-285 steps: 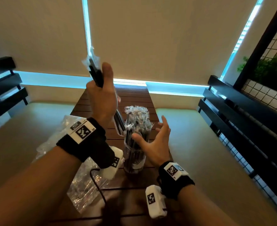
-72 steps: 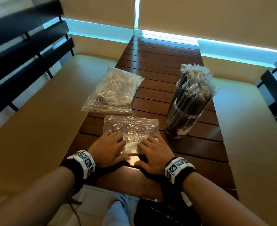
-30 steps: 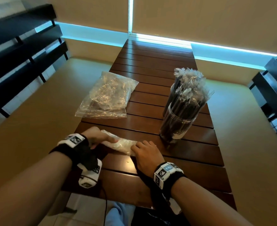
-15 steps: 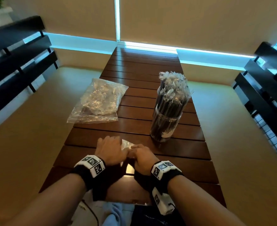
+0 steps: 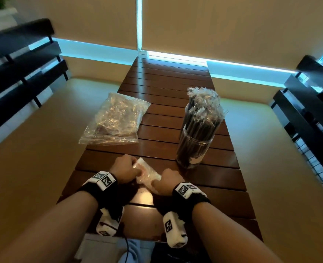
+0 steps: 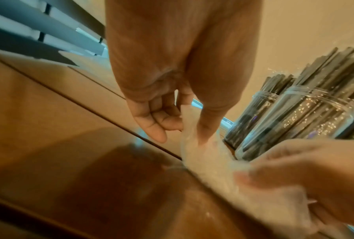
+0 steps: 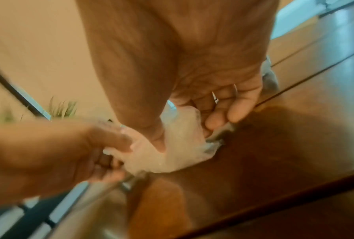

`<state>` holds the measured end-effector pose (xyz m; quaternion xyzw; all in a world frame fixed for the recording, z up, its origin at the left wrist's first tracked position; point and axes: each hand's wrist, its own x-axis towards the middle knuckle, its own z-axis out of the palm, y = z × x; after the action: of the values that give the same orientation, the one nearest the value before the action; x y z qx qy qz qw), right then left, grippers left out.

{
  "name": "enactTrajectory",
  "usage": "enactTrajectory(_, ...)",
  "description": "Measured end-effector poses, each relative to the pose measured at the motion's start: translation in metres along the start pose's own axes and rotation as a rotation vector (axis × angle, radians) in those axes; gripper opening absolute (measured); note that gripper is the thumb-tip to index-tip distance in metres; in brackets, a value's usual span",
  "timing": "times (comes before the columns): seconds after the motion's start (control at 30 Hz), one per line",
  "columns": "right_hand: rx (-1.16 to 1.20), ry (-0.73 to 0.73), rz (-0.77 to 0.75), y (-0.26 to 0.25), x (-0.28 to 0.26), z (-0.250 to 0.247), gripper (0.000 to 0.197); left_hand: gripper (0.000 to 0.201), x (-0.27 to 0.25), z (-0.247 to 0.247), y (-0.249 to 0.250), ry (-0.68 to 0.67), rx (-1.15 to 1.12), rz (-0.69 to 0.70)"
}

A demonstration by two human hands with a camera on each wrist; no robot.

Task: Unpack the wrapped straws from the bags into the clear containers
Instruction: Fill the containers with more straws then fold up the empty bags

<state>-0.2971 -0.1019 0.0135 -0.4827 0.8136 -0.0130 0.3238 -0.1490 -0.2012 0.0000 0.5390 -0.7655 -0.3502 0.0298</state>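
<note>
An empty clear plastic bag (image 5: 146, 172), rolled into a tight wad, lies near the front of the wooden table (image 5: 176, 103). My left hand (image 5: 125, 168) pinches its left end (image 6: 189, 129) between thumb and fingers. My right hand (image 5: 165, 181) grips its right end (image 7: 178, 145), thumb pressed into the plastic. A clear container (image 5: 196, 147) packed with black wrapped straws (image 5: 204, 109) stands upright to the right, just beyond my right hand. It shows again in the left wrist view as the clear container (image 6: 307, 116).
A second crumpled clear bag (image 5: 117, 120) lies flat on the table's left side. Black slatted benches (image 5: 18, 69) flank the table on the left and right (image 5: 312, 111). The table's far half holds nothing.
The flat bag under my palms has been folded and rolled into a small wad. Both hands closed in on it and now hold its ends, slightly apart again.
</note>
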Motion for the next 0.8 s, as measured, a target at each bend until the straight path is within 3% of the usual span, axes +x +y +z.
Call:
enactTrajectory(0.07, 0.248, -0.028, 0.022, -0.005, 0.002, -0.005, 0.046, 0.015, -0.005, -0.003, -0.003, 0.082, -0.027, 0.040)
enactTrajectory(0.17, 1.005, -0.125, 0.031, -0.019, -0.001, -0.011, 0.032, 0.011, -0.014, -0.006, -0.008, 0.244, -0.091, 0.061)
enactTrajectory(0.23, 1.277, -0.109, -0.052, -0.025, -0.005, -0.013, 0.019, 0.007, -0.020, -0.005, -0.012, 0.230, -0.225, 0.040)
enactTrajectory(0.3, 1.230, -0.026, -0.216, -0.021, -0.001, -0.007, 0.016, 0.008, -0.021, -0.005, -0.018, 0.081, -0.399, 0.031)
enactTrajectory(0.37, 0.992, 0.122, -0.356, -0.019, 0.004, 0.001, 0.009, 0.019, -0.019, -0.013, -0.021, -0.011, -0.453, 0.060)
enactTrajectory(0.5, 0.583, 0.281, -0.381, -0.026, 0.011, 0.002, 0.051, 0.030, -0.018, -0.035, -0.016, -0.126, -0.548, 0.163)
enactTrajectory(0.53, 0.537, 0.284, -0.389, -0.027, 0.013, -0.001, 0.052, 0.032, -0.018, -0.042, -0.015, -0.176, -0.552, 0.196)
enactTrajectory(0.67, 0.509, 0.277, -0.374, -0.031, 0.018, 0.000, 0.020, 0.036, -0.005, -0.071, -0.022, -0.357, -0.241, 0.245)
enactTrajectory(0.73, 0.543, 0.278, -0.332, -0.036, 0.023, 0.003, 0.016, 0.038, 0.007, -0.080, -0.021, -0.264, -0.109, 0.198)
enactTrajectory(0.8, 0.615, 0.315, -0.257, -0.039, 0.027, 0.004, 0.021, 0.046, 0.024, -0.082, -0.015, -0.020, 0.057, 0.182)
